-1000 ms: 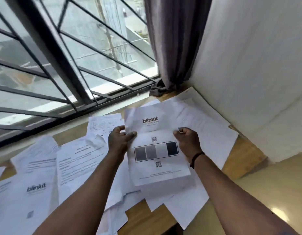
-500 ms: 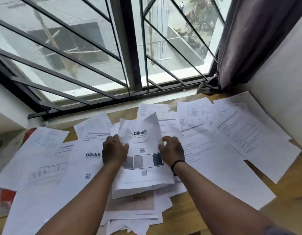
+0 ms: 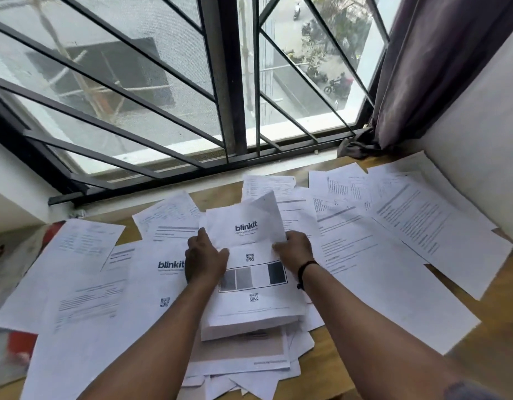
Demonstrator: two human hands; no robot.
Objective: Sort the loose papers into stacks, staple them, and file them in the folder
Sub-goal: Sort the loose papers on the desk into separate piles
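I hold a thin stack of white sheets (image 3: 254, 301) in front of me, its top page printed "blinkit" with QR codes and a strip of grey squares. My left hand (image 3: 205, 259) grips the stack's left edge and my right hand (image 3: 295, 249) grips its right edge. The stack's lower edge rests on a messy pile of papers (image 3: 243, 359) on the wooden table (image 3: 330, 359). Loose printed sheets lie spread to the left (image 3: 85, 290) and to the right (image 3: 408, 243). No stapler or folder shows.
A barred window (image 3: 220, 82) runs along the table's far side, with a dark curtain (image 3: 422, 67) bunched at its right end. A white wall (image 3: 486, 140) closes the right side. Something red and patterned (image 3: 7, 255) sits at the left under the papers.
The view has swung left, from the right corner to the table's middle. Both hands kept hold of the stack and brought it over the central pile; its top corner now curls up.
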